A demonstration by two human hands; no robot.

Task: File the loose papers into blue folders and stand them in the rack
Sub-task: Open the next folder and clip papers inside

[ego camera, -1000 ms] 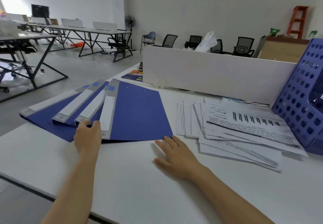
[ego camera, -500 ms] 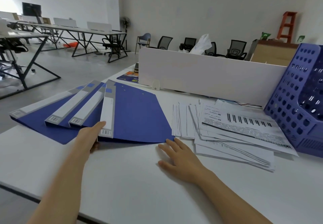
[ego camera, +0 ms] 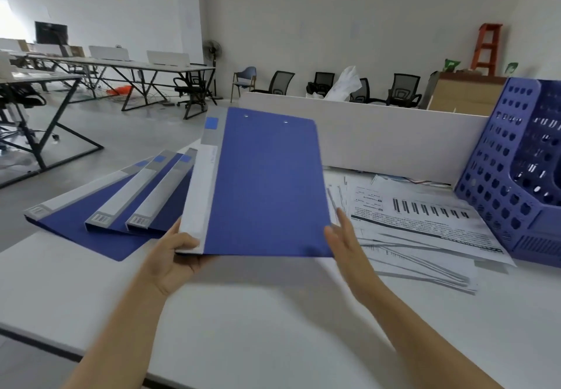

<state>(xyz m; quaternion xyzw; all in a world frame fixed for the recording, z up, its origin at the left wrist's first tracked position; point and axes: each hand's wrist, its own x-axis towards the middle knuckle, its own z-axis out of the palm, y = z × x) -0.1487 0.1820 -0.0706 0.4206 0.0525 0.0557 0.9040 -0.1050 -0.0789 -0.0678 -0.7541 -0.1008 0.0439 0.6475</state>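
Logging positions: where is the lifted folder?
The folder is mid head view, held above the table by the left hand, between fanned folders and loose papers.

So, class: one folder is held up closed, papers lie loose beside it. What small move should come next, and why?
Probably open the cover: the left hand grips the blue folder by its spine corner, the right hand is open at its free edge, and the papers lie unfiled.
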